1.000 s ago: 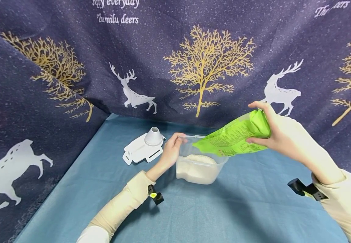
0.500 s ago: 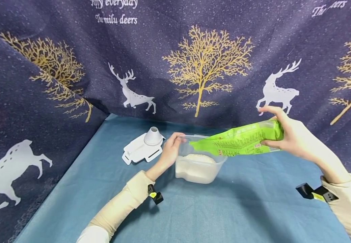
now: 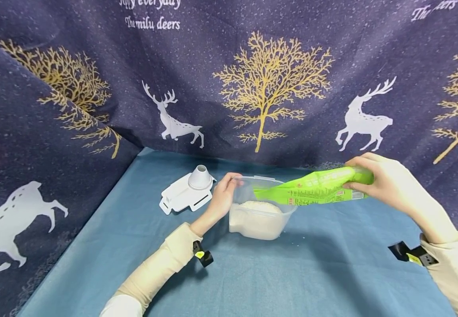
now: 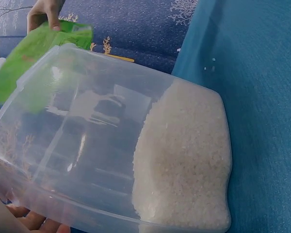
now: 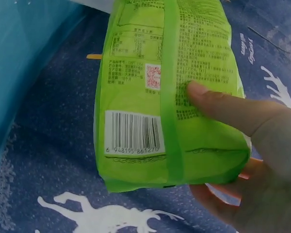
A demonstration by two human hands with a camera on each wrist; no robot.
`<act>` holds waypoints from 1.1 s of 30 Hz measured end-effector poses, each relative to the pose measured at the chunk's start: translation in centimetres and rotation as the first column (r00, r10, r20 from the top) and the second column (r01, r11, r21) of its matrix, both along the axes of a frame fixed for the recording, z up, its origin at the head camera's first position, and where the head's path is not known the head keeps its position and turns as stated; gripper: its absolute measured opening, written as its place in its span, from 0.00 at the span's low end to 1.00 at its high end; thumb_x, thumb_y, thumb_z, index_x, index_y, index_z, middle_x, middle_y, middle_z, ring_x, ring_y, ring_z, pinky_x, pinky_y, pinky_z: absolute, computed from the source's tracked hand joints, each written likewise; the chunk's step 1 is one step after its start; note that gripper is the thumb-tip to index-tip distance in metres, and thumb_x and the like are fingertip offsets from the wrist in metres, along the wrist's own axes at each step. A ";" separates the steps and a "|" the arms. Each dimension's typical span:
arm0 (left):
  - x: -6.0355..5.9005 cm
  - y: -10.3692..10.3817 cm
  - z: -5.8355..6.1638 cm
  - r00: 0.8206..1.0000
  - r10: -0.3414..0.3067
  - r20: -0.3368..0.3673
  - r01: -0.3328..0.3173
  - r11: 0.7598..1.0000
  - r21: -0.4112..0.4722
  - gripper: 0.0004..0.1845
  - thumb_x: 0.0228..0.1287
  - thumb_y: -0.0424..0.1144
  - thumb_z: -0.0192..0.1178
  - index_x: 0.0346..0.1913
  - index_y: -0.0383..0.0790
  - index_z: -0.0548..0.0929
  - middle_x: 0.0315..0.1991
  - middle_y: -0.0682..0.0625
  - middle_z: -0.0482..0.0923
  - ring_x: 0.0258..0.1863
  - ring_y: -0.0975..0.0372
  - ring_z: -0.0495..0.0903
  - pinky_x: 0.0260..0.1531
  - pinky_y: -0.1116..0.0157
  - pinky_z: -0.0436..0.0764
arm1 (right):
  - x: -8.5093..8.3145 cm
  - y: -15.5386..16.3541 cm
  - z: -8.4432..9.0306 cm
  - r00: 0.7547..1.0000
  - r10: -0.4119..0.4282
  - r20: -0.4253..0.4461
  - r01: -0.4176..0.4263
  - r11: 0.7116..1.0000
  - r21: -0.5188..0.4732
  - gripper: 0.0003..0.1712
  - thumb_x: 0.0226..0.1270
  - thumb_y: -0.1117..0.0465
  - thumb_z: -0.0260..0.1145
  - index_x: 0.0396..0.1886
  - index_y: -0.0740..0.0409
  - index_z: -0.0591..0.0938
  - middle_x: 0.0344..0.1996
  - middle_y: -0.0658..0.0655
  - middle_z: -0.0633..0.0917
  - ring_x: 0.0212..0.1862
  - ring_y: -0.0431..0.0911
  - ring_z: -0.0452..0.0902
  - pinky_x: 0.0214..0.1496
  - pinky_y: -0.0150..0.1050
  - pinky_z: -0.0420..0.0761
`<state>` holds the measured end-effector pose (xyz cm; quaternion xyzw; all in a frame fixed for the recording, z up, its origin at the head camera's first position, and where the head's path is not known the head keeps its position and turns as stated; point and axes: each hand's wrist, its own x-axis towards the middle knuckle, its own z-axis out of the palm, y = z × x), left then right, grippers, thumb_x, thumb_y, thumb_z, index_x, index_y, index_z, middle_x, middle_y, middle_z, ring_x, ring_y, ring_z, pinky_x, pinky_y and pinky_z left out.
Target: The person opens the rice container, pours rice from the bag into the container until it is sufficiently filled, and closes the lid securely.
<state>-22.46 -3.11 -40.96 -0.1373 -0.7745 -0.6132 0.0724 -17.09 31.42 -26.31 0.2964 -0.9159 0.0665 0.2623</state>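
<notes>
A clear plastic container (image 3: 258,211) holding white rice (image 3: 258,207) stands on the blue table; the left wrist view shows the rice (image 4: 184,160) heaped at one side. My left hand (image 3: 223,193) grips its left rim. My right hand (image 3: 375,178) holds the bottom end of a green bag (image 3: 316,188), which lies nearly level with its mouth over the container's right rim. In the right wrist view my thumb presses the bag's printed back (image 5: 169,92) near the barcode.
A white flat lid with a funnel-shaped spout (image 3: 189,191) lies on the blue tablecloth (image 3: 253,273) left of the container. A few loose grains (image 3: 302,238) lie to the container's right. Dark deer-print cloth (image 3: 253,79) walls the back and sides.
My right hand has lowered the bag's bottom end from a raised tilt to almost level. The left hand and the container have stayed put.
</notes>
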 end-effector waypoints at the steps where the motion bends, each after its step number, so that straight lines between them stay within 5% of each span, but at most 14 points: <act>1: 0.0 0.0 0.0 1.000 0.002 -0.001 -0.002 1.000 -0.002 0.15 0.75 0.35 0.40 0.54 0.36 0.77 0.46 0.37 0.84 0.53 0.48 0.80 0.58 0.49 0.74 | 0.0 0.0 0.0 1.000 0.006 -0.010 -0.006 1.000 0.023 0.27 0.31 0.62 0.82 0.39 0.51 0.84 0.31 0.51 0.85 0.29 0.41 0.74 0.30 0.38 0.70; 8: -0.1 0.0 0.1 1.000 0.014 -0.005 -0.014 1.000 -0.021 0.15 0.74 0.35 0.41 0.53 0.37 0.77 0.46 0.38 0.85 0.52 0.49 0.81 0.57 0.50 0.75 | -0.2 -0.1 -0.7 0.994 0.109 -0.015 -0.107 0.987 0.124 0.27 0.31 0.55 0.82 0.37 0.49 0.83 0.25 0.43 0.84 0.25 0.34 0.74 0.29 0.37 0.74; 13: 0.0 0.0 0.2 1.000 0.017 -0.015 -0.018 1.000 -0.025 0.15 0.75 0.35 0.41 0.53 0.37 0.77 0.45 0.38 0.84 0.52 0.48 0.80 0.56 0.49 0.75 | -0.3 0.2 -1.6 0.991 0.057 0.117 -0.066 0.995 0.077 0.25 0.37 0.56 0.82 0.38 0.45 0.81 0.24 0.37 0.79 0.24 0.29 0.67 0.26 0.33 0.70; 19: -0.1 0.1 0.0 1.000 0.011 -0.010 -0.012 1.000 -0.009 0.15 0.75 0.35 0.41 0.53 0.36 0.77 0.46 0.37 0.84 0.52 0.48 0.80 0.57 0.50 0.75 | -0.7 1.8 -3.1 0.956 0.037 0.291 -0.021 0.998 -0.059 0.21 0.46 0.59 0.78 0.40 0.45 0.81 0.23 0.38 0.80 0.24 0.28 0.67 0.24 0.29 0.69; 26: 0.3 0.1 0.4 1.000 0.004 -0.007 -0.004 1.000 0.015 0.15 0.75 0.34 0.42 0.53 0.33 0.77 0.46 0.35 0.84 0.52 0.46 0.80 0.58 0.48 0.74 | -1.3 3.4 -5.6 0.855 0.049 0.516 0.077 0.973 -0.219 0.17 0.55 0.60 0.74 0.44 0.49 0.80 0.29 0.45 0.85 0.27 0.31 0.78 0.26 0.32 0.77; 33: 0.1 0.1 0.3 1.000 -0.008 0.007 0.008 1.000 0.021 0.16 0.76 0.35 0.40 0.54 0.32 0.76 0.47 0.34 0.83 0.52 0.45 0.81 0.59 0.47 0.73 | -1.9 4.8 -9.4 0.741 0.236 0.628 0.072 0.902 -0.425 0.15 0.61 0.65 0.69 0.48 0.54 0.79 0.34 0.40 0.87 0.34 0.37 0.86 0.33 0.34 0.83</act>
